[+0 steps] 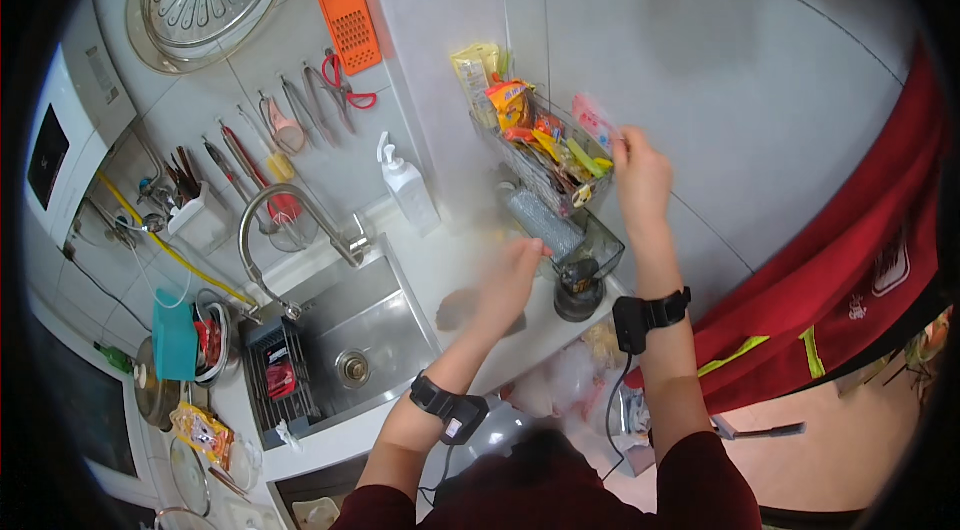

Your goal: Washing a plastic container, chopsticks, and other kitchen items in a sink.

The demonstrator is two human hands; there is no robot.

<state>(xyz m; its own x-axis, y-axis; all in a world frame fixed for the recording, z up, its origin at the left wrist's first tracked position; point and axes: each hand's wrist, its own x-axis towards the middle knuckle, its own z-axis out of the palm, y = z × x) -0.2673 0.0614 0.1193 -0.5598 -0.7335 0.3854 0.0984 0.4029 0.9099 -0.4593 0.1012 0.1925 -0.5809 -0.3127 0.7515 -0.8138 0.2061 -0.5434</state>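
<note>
My right hand (643,170) pinches a pink-and-white plastic packet (594,121) at the right end of an upper basket (525,168). Colourful snack packets fill that basket, among them an orange packet (511,103) and a tall yellow packet (474,79). Over the counter (480,368), my left hand (514,278) has its fingertips near a silver, textured wrapped bundle (546,221). A blurred patch covers part of this hand, so its grip is unclear. The bundle lies in a lower see-through container (611,248). A dark jar (579,297) stands in front of it.
Left of my hands is a steel sink (375,320) with an arched tap (259,230) and a black drying rack (281,372). A white pump bottle (409,185) stands behind. Utensils and an orange grater (349,19) hang on the wall. Red cloth (817,290) hangs at right.
</note>
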